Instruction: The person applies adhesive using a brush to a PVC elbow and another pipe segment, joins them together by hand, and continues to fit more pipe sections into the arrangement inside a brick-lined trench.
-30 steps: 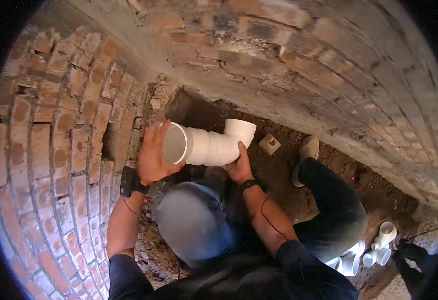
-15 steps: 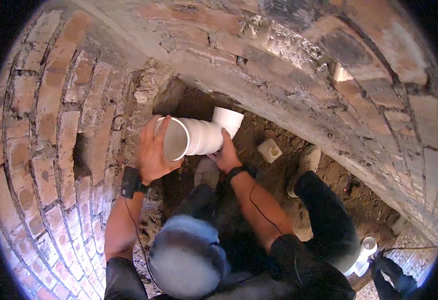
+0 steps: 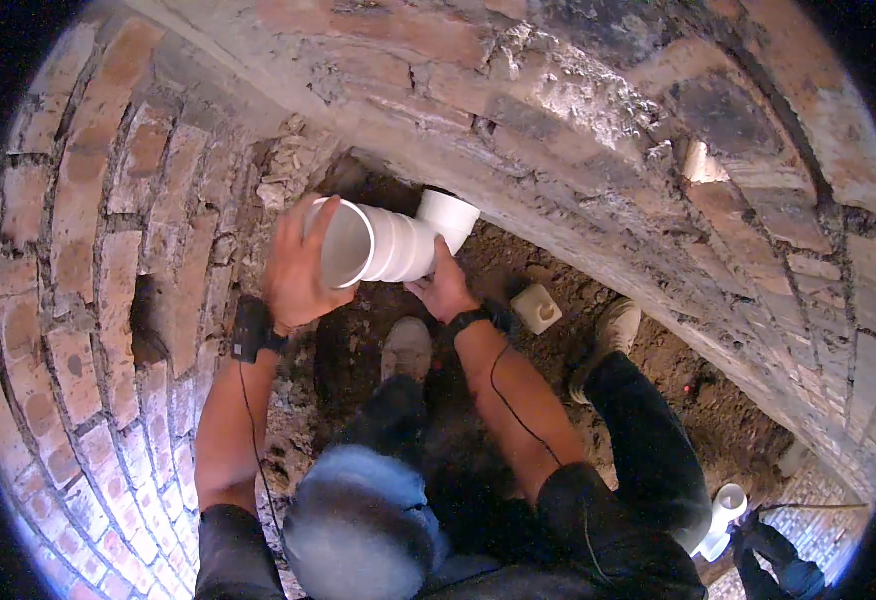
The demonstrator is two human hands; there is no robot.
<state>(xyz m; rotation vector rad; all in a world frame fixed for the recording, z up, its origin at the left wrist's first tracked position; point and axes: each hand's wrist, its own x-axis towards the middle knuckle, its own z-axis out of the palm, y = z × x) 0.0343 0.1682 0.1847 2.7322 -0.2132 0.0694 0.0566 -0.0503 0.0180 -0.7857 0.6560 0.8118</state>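
Note:
A white plastic pipe tee point(image 3: 398, 247) is held between my two hands, over the dirt in the corner where the brick walls meet. My left hand point(image 3: 296, 265) wraps the rim of its wide open end, thumb below and fingers along the outer side. At the other end my right hand point(image 3: 445, 288) grips the underside, close to the side branch point(image 3: 448, 214). The branch points away from me, up against the foot of the far wall; a dark edge shows at its far end. Whether it touches the wall I cannot tell.
Brick walls rise on the left point(image 3: 98, 330) and along the far right side point(image 3: 658, 180). A cream block-like piece with a hollow point(image 3: 536, 309) lies on the dirt by my right wrist. Another white pipe fitting point(image 3: 726, 508) and a dark bundle point(image 3: 783, 555) sit at lower right.
Both hands have carried the pipe tee a little farther away, bringing its branch closer to the far wall. My grip on it looks the same.

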